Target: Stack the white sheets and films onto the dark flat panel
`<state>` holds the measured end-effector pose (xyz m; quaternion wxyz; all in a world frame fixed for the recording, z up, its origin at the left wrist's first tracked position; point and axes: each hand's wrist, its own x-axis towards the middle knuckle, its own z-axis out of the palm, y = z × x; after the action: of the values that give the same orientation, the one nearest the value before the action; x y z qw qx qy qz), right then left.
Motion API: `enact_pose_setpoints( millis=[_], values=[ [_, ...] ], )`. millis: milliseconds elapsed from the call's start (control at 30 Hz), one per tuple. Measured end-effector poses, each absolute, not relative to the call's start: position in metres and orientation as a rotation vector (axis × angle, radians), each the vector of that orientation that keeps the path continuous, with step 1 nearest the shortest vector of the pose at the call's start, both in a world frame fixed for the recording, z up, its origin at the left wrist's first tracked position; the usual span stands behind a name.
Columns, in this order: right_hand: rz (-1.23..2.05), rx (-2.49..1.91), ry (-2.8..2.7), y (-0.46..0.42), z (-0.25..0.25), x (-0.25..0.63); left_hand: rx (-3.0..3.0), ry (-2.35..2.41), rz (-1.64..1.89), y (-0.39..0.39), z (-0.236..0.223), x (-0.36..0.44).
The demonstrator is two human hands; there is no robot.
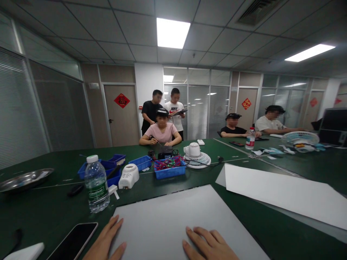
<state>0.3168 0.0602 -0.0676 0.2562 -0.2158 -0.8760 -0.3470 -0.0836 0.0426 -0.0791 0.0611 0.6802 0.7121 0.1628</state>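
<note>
A large pale grey-white sheet or board (162, 213) lies flat on the green table in front of me. My left hand (107, 238) rests at its left edge, fingers stretched out, holding nothing. Spread over the lower right part of the same sheet is my right hand (207, 245), also empty. A dark smartphone (74, 240) lies just left of my left hand. Beyond it stands a clear water bottle (97, 186) with a green label and white cap.
Ahead are a blue bin of coloured wires (170, 172), a white fan housing (129, 176) and a white fan grille (199, 160). A folded white board (282, 191) lies to the right, a metal tray (25, 180) far left. Several people sit or stand across the table.
</note>
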Motion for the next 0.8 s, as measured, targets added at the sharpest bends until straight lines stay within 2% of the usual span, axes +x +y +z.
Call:
enact_pose_setpoints(
  millis=[200, 333, 533, 633, 800],
  values=[
    [-0.911, -0.614, -2.407, 0.062, -0.067, 0.319, 2.092, 2.129, 0.55, 0.039, -0.066, -0.073],
    [-0.864, -0.671, -2.457, 0.063, -0.062, 0.321, 2.167, 2.034, 0.753, 0.037, -0.056, -0.066],
    [-0.505, -0.78, -2.631, 0.062, -0.037, 0.33, 2.293, 1.83, 0.987, 0.04, -0.056, -0.07],
    [-0.322, -1.148, -2.511, 0.087, -0.024, 0.365, 2.357, 1.77, 0.976, 0.041, -0.059, -0.074],
    [-0.423, -1.823, -2.093, 0.16, -0.031, 0.481, 2.431, 1.707, 0.87, 0.041, -0.068, -0.082]
  ],
)
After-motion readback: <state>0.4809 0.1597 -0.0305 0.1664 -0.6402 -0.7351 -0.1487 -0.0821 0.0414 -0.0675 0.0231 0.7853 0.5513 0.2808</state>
